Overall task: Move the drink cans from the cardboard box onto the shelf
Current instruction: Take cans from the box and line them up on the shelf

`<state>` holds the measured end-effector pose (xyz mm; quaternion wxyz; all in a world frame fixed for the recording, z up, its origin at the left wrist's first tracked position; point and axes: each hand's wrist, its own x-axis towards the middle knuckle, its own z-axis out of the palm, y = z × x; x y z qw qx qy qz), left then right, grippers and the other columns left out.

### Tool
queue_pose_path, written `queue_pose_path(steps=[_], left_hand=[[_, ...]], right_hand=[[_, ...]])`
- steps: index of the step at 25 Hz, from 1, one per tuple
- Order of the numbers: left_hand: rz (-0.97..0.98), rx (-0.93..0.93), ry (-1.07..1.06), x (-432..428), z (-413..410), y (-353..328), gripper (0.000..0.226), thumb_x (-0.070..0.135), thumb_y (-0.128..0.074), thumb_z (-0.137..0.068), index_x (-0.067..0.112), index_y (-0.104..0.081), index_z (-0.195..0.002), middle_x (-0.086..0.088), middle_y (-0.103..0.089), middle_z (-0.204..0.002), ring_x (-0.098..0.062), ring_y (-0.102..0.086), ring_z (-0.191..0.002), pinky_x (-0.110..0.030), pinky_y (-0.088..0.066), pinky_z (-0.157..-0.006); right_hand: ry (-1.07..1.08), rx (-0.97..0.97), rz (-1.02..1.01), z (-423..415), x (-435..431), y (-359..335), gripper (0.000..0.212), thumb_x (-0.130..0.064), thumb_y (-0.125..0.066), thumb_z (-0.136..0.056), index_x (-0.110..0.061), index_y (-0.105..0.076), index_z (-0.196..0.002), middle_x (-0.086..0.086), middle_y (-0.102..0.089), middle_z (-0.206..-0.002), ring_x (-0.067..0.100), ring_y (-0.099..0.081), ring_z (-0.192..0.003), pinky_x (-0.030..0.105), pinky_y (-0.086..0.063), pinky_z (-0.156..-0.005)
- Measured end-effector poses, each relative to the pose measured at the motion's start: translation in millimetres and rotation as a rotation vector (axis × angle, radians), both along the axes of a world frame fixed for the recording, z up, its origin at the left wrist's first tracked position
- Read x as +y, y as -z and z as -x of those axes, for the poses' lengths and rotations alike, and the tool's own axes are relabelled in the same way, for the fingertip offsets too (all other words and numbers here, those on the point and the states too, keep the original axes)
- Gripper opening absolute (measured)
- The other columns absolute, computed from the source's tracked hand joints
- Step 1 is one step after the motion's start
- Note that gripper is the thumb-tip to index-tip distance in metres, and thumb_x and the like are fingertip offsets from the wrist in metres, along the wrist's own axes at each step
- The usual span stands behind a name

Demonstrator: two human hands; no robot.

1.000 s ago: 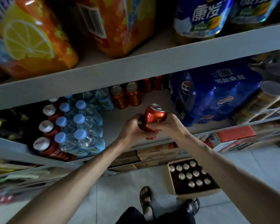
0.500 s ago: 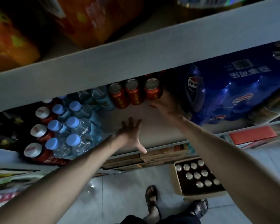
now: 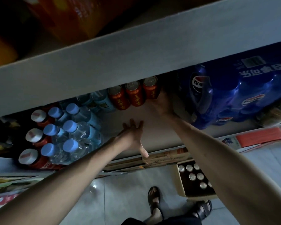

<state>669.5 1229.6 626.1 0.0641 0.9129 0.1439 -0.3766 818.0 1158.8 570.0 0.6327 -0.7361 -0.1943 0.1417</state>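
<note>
Three red drink cans (image 3: 135, 94) stand in a row at the back of the grey shelf (image 3: 159, 138). My right hand (image 3: 164, 105) reaches deep in and touches the rightmost red can (image 3: 151, 89); its fingers are in shadow, so the grip is unclear. Nearer the shelf's front edge, my left hand (image 3: 133, 135) hovers flat, fingers spread and holding nothing. On the floor at lower right sits the cardboard box (image 3: 179, 181) with several silver-topped cans (image 3: 192, 176) inside, partly hidden by my right arm.
A blue shrink-wrapped cola pack (image 3: 234, 95) fills the shelf right of my right hand. Blue-capped water bottles (image 3: 75, 132) and white-capped red bottles (image 3: 29, 156) crowd the left. The upper shelf board (image 3: 136, 59) hangs low overhead. My sandalled feet (image 3: 154, 200) stand on the tile floor.
Both hands held a red can in front of the shelf. It now stands as the rightmost can in the back row; my left hand has let go and spread open.
</note>
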Motion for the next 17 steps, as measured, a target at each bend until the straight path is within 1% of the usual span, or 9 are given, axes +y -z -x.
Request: queue_pose_path(steps=[3,4,5,7,9,11,13,15,17], left_hand=[[-0.006,-0.015,0.004,2.3,0.1,4.8,0.140,0.058,-0.083,-0.058,0.014,0.011,-0.153,-0.031,0.003,-0.156,-0.052,-0.004,-0.142,-0.054,-0.017,-0.115],[-0.004,-0.023,0.005,2.3,0.1,6.3,0.141,0.058,-0.083,-0.057,0.014,0.010,-0.153,-0.031,0.001,-0.156,-0.052,-0.005,-0.142,-0.054,-0.017,-0.115],[-0.004,-0.030,0.006,2.1,0.9,6.5,0.141,0.058,-0.083,-0.056,0.015,0.009,-0.153,-0.030,-0.001,-0.156,-0.052,-0.007,-0.141,-0.054,-0.018,-0.115],[-0.004,-0.035,0.008,3.3,-0.3,7.8,0.141,0.059,-0.084,-0.055,0.014,0.007,-0.153,-0.030,-0.005,-0.155,-0.052,-0.011,-0.140,-0.054,-0.019,-0.115],[-0.013,-0.034,-0.001,6.1,-1.2,10.9,0.144,0.061,-0.084,-0.051,0.014,0.005,-0.153,-0.031,-0.007,-0.154,-0.052,-0.015,-0.139,-0.054,-0.023,-0.115],[-0.043,-0.041,0.012,6.0,-3.0,15.5,0.145,0.064,-0.084,-0.047,0.015,0.002,-0.153,-0.031,-0.012,-0.153,-0.050,-0.021,-0.138,-0.054,-0.027,-0.113],[-0.083,-0.030,0.047,2.7,-4.3,17.1,0.145,0.067,-0.081,-0.047,0.014,0.002,-0.153,-0.031,-0.012,-0.154,-0.048,-0.019,-0.140,-0.055,-0.025,-0.115],[-0.104,-0.003,0.033,0.5,-3.7,12.9,0.143,0.067,-0.080,-0.050,0.014,0.003,-0.153,-0.029,-0.009,-0.156,-0.046,-0.016,-0.143,-0.055,-0.023,-0.115],[-0.063,0.002,-0.003,-2.4,-0.7,4.4,0.131,0.062,-0.081,-0.057,0.015,-0.005,-0.153,-0.026,-0.019,-0.155,-0.041,-0.025,-0.141,-0.051,-0.029,-0.113]], right_hand=[[0.008,0.011,0.040,-1.7,3.8,1.4,0.065,-0.013,-0.079,-0.080,-0.009,-0.049,-0.138,-0.004,-0.056,-0.128,0.007,-0.049,-0.121,0.006,-0.038,-0.093],[-0.002,0.013,0.066,-3.6,4.0,1.8,0.061,-0.012,-0.077,-0.082,-0.008,-0.049,-0.137,-0.002,-0.057,-0.128,0.009,-0.051,-0.120,0.003,-0.038,-0.090],[-0.012,0.017,0.113,-5.4,4.1,4.1,0.058,-0.012,-0.074,-0.084,-0.007,-0.049,-0.136,0.003,-0.059,-0.128,0.015,-0.054,-0.120,0.007,-0.041,-0.091],[-0.021,0.026,0.230,-9.7,5.4,6.8,0.056,-0.016,-0.070,-0.087,-0.004,-0.047,-0.136,0.013,-0.061,-0.127,0.026,-0.058,-0.116,0.027,-0.047,-0.093],[-0.034,0.056,0.278,-8.8,6.4,4.9,0.058,-0.020,-0.070,-0.086,-0.004,-0.046,-0.136,0.016,-0.060,-0.127,0.029,-0.059,-0.115,0.036,-0.049,-0.097],[-0.048,0.081,0.244,1.7,1.0,-3.4,0.059,-0.014,-0.070,-0.087,-0.003,-0.045,-0.139,0.017,-0.055,-0.134,0.023,-0.055,-0.121,0.029,-0.046,-0.101],[-0.037,0.055,0.207,16.0,-15.2,-6.5,0.074,-0.003,-0.071,-0.084,-0.005,-0.033,-0.148,0.014,-0.042,-0.149,0.014,-0.040,-0.133,0.025,-0.036,-0.107],[-0.057,0.082,0.309,37.8,-40.1,-16.9,0.083,-0.009,-0.069,-0.087,-0.014,-0.021,-0.154,0.008,-0.029,-0.157,0.018,-0.031,-0.140,0.022,-0.030,-0.106],[-0.077,0.139,0.331,63.6,-73.3,-24.9,0.065,-0.009,-0.062,-0.092,-0.012,-0.033,-0.150,0.011,-0.042,-0.149,0.020,-0.047,-0.130,0.020,-0.040,-0.100]])
